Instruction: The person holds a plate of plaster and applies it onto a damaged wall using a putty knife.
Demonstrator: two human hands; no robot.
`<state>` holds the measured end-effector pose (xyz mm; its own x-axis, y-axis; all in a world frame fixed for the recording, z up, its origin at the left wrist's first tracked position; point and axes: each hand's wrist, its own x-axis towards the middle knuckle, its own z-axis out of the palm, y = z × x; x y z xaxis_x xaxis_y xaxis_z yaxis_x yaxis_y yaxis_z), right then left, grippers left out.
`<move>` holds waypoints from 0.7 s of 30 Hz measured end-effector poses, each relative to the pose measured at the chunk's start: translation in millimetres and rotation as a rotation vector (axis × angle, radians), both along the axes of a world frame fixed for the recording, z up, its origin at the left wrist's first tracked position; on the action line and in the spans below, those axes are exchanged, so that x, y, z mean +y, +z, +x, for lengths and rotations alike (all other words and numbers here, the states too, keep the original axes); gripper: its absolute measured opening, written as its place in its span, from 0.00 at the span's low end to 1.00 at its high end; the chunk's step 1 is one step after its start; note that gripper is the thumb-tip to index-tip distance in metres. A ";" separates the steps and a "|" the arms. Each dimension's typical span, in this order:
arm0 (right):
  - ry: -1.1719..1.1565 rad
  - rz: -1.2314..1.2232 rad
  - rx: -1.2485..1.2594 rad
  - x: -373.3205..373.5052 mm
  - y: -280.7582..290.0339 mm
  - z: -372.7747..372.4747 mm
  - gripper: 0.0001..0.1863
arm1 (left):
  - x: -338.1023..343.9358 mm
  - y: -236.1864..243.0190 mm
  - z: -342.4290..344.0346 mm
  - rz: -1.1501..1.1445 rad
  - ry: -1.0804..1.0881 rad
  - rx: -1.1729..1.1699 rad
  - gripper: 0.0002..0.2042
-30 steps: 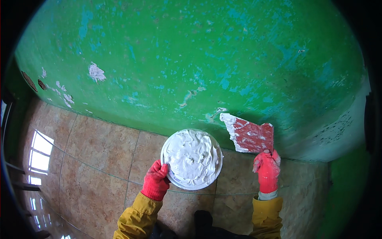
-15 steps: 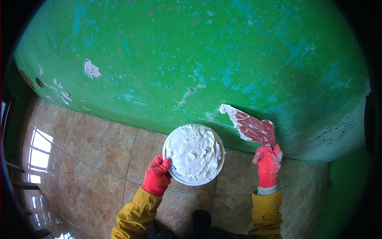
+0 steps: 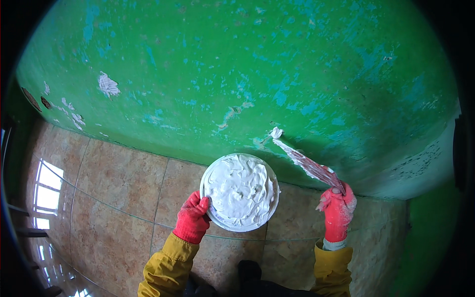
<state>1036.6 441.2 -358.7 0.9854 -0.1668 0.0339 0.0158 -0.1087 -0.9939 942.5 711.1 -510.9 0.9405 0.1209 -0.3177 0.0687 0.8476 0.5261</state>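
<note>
In a red glove, my left hand (image 3: 192, 218) grips the near-left rim of a round white tub (image 3: 213, 219). White putty (image 3: 241, 188), rough and swirled, fills its top. My right hand (image 3: 337, 212), also red-gloved, is closed around the near end of a red putty spreader (image 3: 321, 172). White putty coats the spreader, thickest at its far tip, where a lump (image 3: 276, 132) is at or very close to the green wall (image 3: 198, 74). Seen almost edge-on, the spreader slants from my hand up and left; I cannot tell how firmly it touches.
Worn green paint with blue patches covers the wall. A white filled patch (image 3: 108, 84) and dark holes (image 3: 30, 98) are at its left. Brown floor tiles (image 3: 116, 180) meet its base, reflecting window light at left. My dark shoe (image 3: 249, 271) shows below the tub.
The spreader has turned from showing its broad face to nearly edge-on. My right hand has shifted slightly right and nearer me. The tub stays almost in place.
</note>
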 end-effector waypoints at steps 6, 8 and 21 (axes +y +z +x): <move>-0.005 -0.021 0.001 6.3 -6.9 4.7 0.15 | 6.8 -11.0 -12.6 -0.009 0.038 -0.005 0.11; 0.007 -0.021 -0.010 8.9 -8.4 6.6 0.15 | 7.6 -6.9 -15.7 -0.017 0.029 -0.009 0.13; -0.006 0.067 -0.049 6.4 -28.8 -10.0 0.17 | 10.4 5.5 -24.2 -0.001 0.064 0.000 0.12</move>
